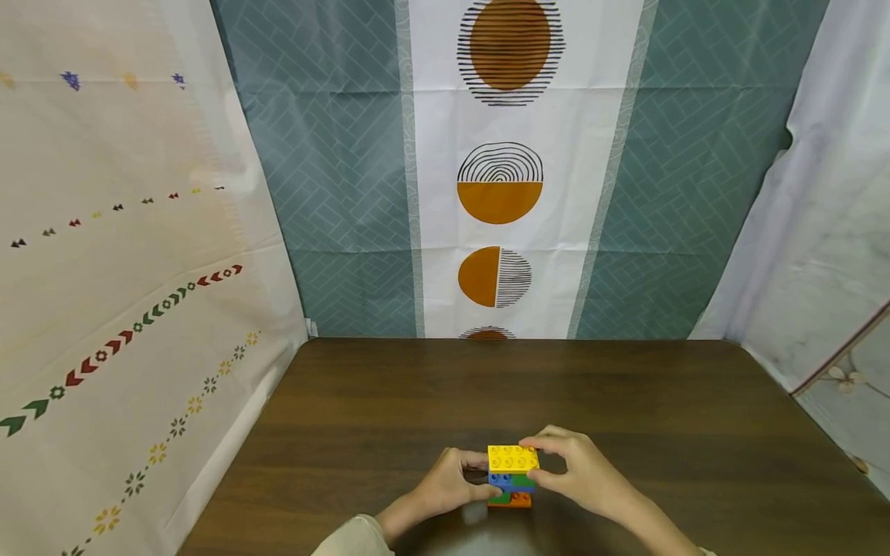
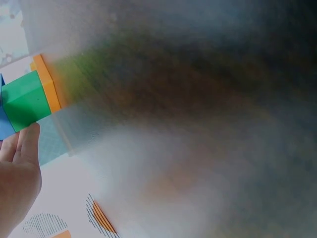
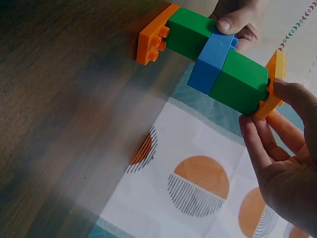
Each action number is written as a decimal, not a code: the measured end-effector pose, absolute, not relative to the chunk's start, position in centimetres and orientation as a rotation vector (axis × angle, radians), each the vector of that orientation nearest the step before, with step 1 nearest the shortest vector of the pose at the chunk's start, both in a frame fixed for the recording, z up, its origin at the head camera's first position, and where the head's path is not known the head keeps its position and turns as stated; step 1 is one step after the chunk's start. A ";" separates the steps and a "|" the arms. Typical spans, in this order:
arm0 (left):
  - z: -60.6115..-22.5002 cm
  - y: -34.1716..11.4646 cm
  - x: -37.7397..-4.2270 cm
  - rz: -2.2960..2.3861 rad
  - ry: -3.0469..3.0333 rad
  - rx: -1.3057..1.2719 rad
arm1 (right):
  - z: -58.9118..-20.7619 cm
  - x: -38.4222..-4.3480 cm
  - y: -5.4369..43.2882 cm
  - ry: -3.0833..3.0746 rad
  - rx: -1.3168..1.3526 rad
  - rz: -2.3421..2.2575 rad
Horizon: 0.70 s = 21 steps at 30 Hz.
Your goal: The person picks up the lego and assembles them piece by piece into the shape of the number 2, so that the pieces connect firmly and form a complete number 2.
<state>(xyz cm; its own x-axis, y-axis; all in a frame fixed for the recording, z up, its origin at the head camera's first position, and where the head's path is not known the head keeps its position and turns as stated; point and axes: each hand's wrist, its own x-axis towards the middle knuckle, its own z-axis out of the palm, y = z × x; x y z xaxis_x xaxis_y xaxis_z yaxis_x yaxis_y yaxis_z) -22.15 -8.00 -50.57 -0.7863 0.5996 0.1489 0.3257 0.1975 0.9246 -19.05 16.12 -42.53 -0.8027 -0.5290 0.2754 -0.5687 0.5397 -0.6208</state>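
Observation:
A stack of toy building bricks stands upright between the two hands in the head view. From the base up, as the right wrist view shows, come a flat orange brick point(image 3: 148, 37), a green brick point(image 3: 190, 32), a blue brick point(image 3: 210, 59) and another green brick point(image 3: 240, 82). At the top end a flat yellow brick point(image 1: 511, 461) meets the upper green one. My right hand point(image 1: 584, 472) pinches this yellow brick between thumb and fingers. On the other side, my left hand point(image 1: 445, 486) grips the stack around the blue brick, thumb at the front.
The bricks are near the front edge of a dark brown wooden table point(image 1: 389, 401). Behind it hangs a teal and white curtain point(image 1: 341, 193) with orange circles. Patterned cloth point(image 1: 139, 293) covers the left side, pale cloth point(image 1: 820, 216) the right.

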 end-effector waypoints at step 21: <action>-50.6 -8.0 -22.2 1.607 2.249 0.873 | -42.8 -19.3 16.4 -2.639 1.088 0.922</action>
